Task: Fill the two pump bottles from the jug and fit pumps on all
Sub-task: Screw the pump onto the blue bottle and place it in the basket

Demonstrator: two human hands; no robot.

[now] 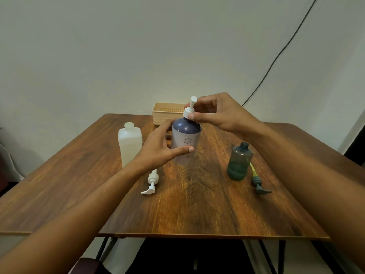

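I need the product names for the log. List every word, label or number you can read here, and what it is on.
No readable text anywhere.
Purple bottle: only a pale flower-like dot pattern, no words.
White jug: no label showing.
Green bottle: no label showing.
Basket: plain.

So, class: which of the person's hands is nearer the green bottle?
Right. The right hand grips the pump on the purple bottle, up and left of the green bottle; the left hand is farther left.
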